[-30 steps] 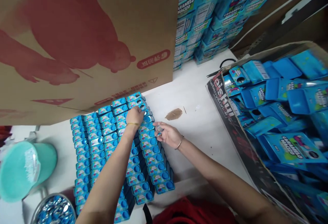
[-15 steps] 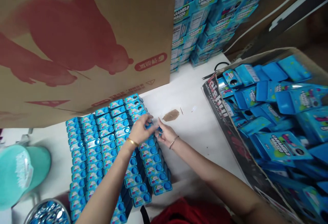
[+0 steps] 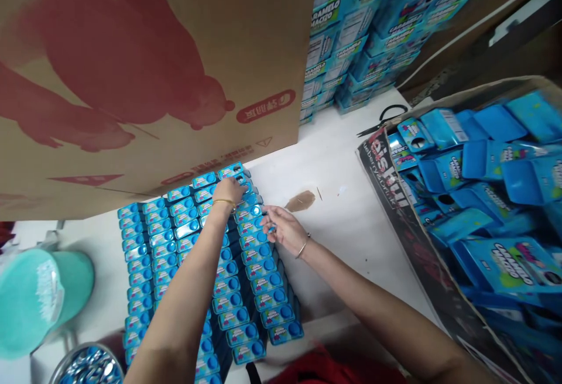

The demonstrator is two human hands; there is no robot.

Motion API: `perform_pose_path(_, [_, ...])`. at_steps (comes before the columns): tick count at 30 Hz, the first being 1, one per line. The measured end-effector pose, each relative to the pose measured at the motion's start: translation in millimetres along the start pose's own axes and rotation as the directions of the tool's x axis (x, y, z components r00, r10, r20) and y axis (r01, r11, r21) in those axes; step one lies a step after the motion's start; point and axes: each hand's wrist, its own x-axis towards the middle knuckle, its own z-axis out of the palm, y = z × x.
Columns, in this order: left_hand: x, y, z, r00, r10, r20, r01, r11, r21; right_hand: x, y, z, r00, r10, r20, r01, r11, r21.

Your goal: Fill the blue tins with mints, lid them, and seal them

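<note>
Small blue printed boxes [image 3: 268,281] stand in packed rows on the white table. Most have a blue round disc in the hole on top, while the farthest in the right-hand row show dark holes. My left hand [image 3: 230,191] reaches over that row's far end, fingers drawn together and pointing down at a box top; what they pinch is hidden. My right hand [image 3: 283,229] hovers at the row's right edge, palm partly up, with curled fingers around small blue pieces that show only in part. A metal bowl [image 3: 115,356] at lower left holds loose shiny blue discs.
A large cardboard carton [image 3: 184,38] rises behind the rows. Stacked blue display boxes [image 3: 346,50] stand at the back. On the right, an open carton [image 3: 381,167] is full of blue packages, with black scissors [image 3: 386,117] beside it. A teal bucket [image 3: 74,278] sits left.
My hands have parted. The left moved away from the right to boxes farther up the row; the right stays near the row's edge. The view has shifted slightly.
</note>
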Motion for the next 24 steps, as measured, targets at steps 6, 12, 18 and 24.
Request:
perform_pose_path(6, [6, 3, -1.1, 0.996, -0.038, 0.081, 0.03, 0.995, 0.097, 8, 12, -2, 0.969, -0.248, -0.016, 0.22, 0.887, -0.406])
perform_pose_path(12, [-31, 3, -1.1, 0.993, 0.118, 0.027, -0.115, 0.989, -0.088, 7, -2, -1, 0.874, -0.478, 0.089, 0.382, 0.562, -0.734])
perform_pose_path(18, [-75, -4, 27.0, 0.922, 0.381, 0.074, -0.248, 0.726, -0.641, 16, -9, 8, 0.877, -0.432, 0.21, 0.393, 0.393, -0.831])
perform_pose_path(24, [-25, -5, 5.1, 0.989, 0.107, -0.103, -0.13, 0.955, -0.265, 27, -8, 8, 0.834, -0.511, 0.21, 0.484, 0.493, -0.723])
